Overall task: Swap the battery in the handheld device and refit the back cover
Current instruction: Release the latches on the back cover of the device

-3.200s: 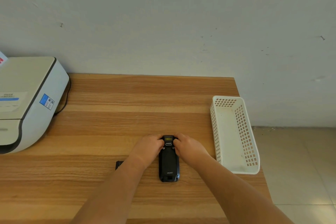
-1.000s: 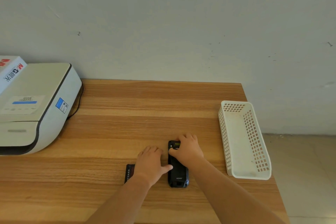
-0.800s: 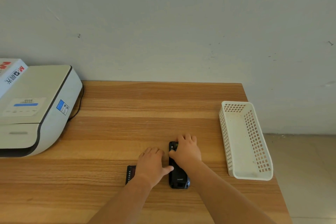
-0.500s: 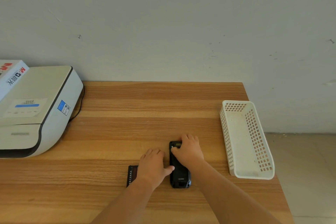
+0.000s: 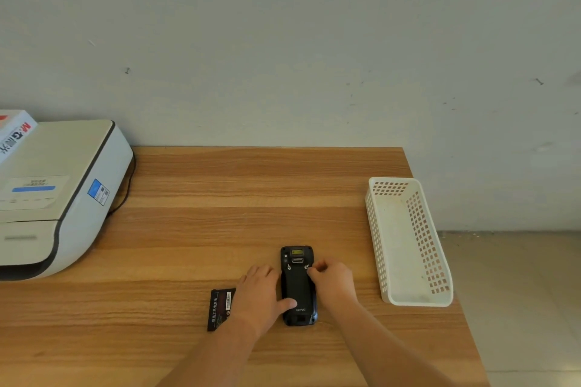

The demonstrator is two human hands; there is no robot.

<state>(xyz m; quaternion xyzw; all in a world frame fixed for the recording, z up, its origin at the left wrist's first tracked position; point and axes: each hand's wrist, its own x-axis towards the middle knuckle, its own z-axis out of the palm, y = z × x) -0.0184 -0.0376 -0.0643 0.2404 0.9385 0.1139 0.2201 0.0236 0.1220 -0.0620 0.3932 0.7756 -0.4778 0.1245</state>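
Two hands working the handheld device (image 5: 298,287), lying face-down on the counter (image 5: 220,229) with its back cover (image 5: 297,291) on.
Largest first: one printer (image 5: 53,195), one white basket (image 5: 408,245), one device, one loose battery (image 5: 221,308) lying just left of it. Left hand (image 5: 259,298) lying flat, thumb pressing the cover; right hand (image 5: 333,283) pinching at the right latch (image 5: 307,267). Likely locking step: keep pressing down, turn both latches fully.
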